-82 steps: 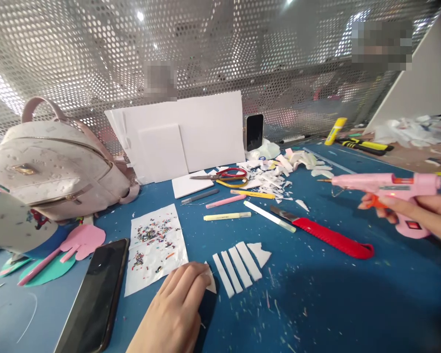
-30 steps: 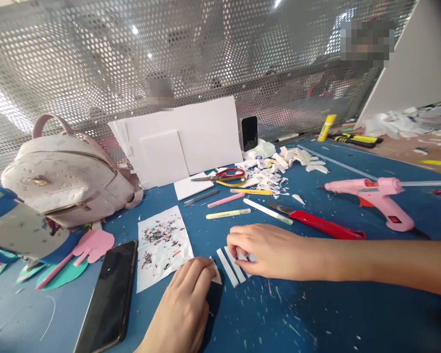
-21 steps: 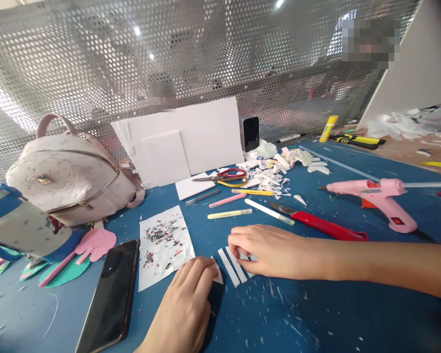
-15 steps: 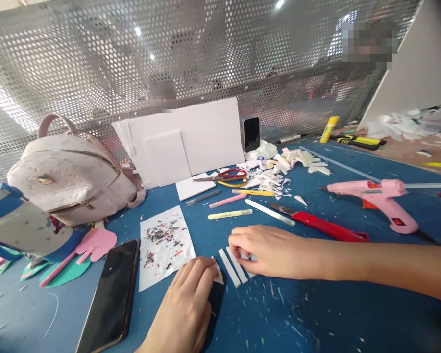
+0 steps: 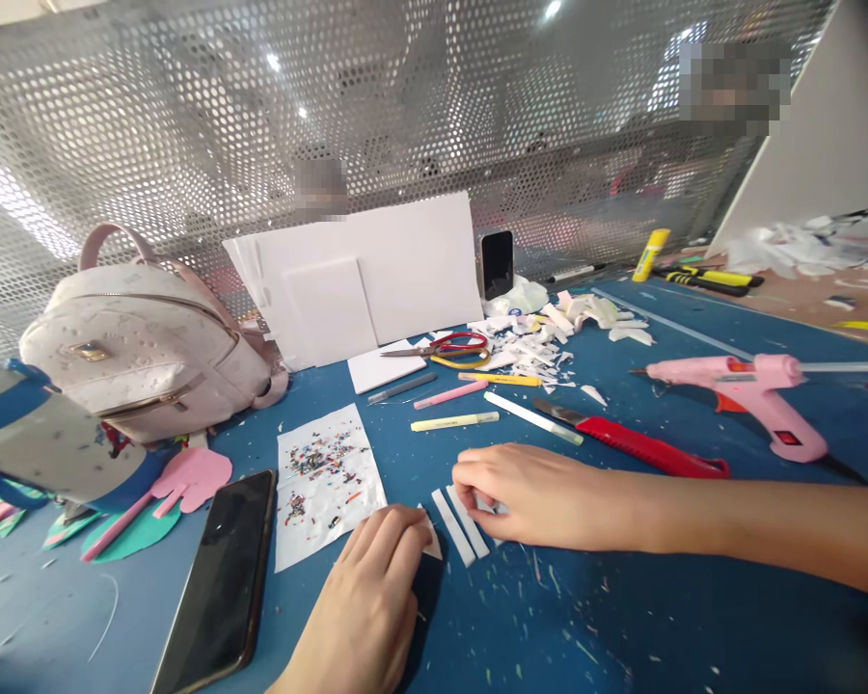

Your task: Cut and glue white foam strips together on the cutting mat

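Note:
My left hand (image 5: 368, 598) rests on the blue table with its fingers curled together over a small white piece (image 5: 432, 542), whose pointed edge shows beyond the fingertips. My right hand (image 5: 517, 493) lies palm down, thumb and fingers bent inward; what is between them is hidden. Two narrow white strips lie side by side between the hands: the left strip (image 5: 452, 528) is bare, while the right strip (image 5: 472, 530) runs up to my right fingertips. Another white bit shows partly beneath my right palm.
A phone (image 5: 221, 578) and a white sheet with colourful specks (image 5: 368, 463) lie left. Beyond my hands are markers, scissors (image 5: 405, 353), a red utility knife (image 5: 651, 447) and white scraps (image 5: 528, 347). A pink glue gun (image 5: 759, 371) lies right; a backpack (image 5: 145, 328) stands back left.
Both hands keep their places and finger shapes. The whole view has shifted very slightly; no object has visibly moved.

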Demonstrator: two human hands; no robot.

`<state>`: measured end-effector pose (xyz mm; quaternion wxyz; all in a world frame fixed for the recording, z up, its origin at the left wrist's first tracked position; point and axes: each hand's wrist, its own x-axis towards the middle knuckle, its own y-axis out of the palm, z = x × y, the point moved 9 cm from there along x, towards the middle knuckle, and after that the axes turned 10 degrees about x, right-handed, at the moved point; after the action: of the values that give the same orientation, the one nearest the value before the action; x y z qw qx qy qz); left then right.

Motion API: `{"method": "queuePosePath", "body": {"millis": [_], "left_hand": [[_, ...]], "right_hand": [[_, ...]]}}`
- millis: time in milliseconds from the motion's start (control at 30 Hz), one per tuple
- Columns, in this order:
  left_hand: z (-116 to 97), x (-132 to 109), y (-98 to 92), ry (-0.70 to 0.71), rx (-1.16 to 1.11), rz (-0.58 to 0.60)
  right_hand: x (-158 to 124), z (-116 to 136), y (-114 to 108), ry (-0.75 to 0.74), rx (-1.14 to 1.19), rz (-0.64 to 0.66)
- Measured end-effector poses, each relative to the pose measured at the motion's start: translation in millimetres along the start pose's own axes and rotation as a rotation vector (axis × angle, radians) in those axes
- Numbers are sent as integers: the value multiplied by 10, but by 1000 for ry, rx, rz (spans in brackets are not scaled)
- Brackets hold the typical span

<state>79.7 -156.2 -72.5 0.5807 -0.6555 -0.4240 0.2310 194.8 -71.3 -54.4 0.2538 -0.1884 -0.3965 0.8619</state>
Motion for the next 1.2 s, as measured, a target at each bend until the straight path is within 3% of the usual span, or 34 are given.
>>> {"method": "queuePosePath", "body": {"millis": [633, 900, 1200], "left_hand": [[-30, 9, -53, 54, 37, -60], [-98, -2, -2, 159, 259, -52], [-93, -41, 4, 255, 527, -79]], "right_hand": [[-66, -129, -67, -4, -72, -54], [-210, -198, -204, -20, -105, -97], [-306, -407, -275, -39, 57, -161]]}}
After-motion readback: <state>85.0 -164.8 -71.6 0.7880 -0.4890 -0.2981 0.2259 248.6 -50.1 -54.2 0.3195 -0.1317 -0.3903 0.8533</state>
